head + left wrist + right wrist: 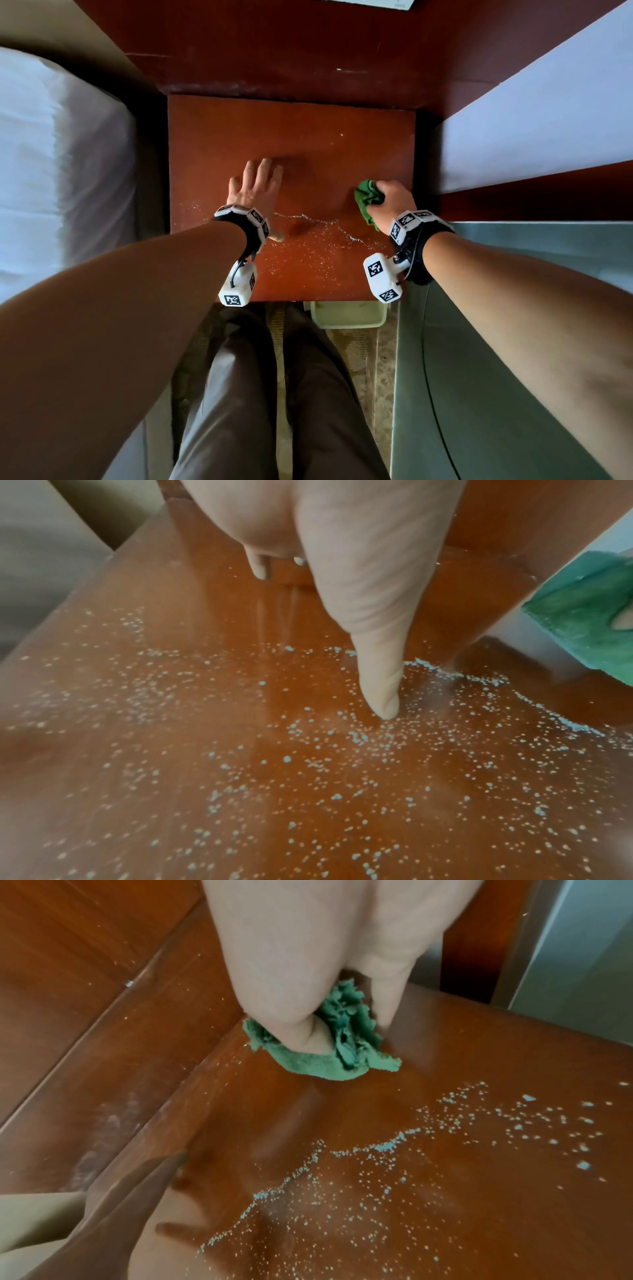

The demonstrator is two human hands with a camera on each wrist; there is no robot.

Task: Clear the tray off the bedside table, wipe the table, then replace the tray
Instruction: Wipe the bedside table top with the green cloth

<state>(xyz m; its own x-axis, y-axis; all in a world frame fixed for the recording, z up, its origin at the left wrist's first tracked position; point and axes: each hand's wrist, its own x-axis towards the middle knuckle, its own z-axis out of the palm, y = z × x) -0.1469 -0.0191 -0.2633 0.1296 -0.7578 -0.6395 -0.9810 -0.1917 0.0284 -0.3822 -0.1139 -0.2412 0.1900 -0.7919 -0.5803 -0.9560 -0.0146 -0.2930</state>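
Note:
The reddish-brown bedside table (301, 130) carries a scatter of pale crumbs (308, 250) over its front half, drawn into a line across the middle. My left hand (257, 186) lies flat on the top with straight fingers, the thumb (380, 693) pressing down among the crumbs (342, 750). At the table's right side my right hand (390, 198) grips a bunched green cloth (368, 198) and holds it against the wood. In the right wrist view the cloth (325, 1053) sits just behind the crumb line (377, 1148). No tray shows on the table.
A white bed (51, 171) flanks the table on the left and another white bed (548, 120) on the right. A pale bin (347, 313) stands on the floor under the table's front edge. My legs (274, 394) are below. A grey surface (496, 377) lies at right.

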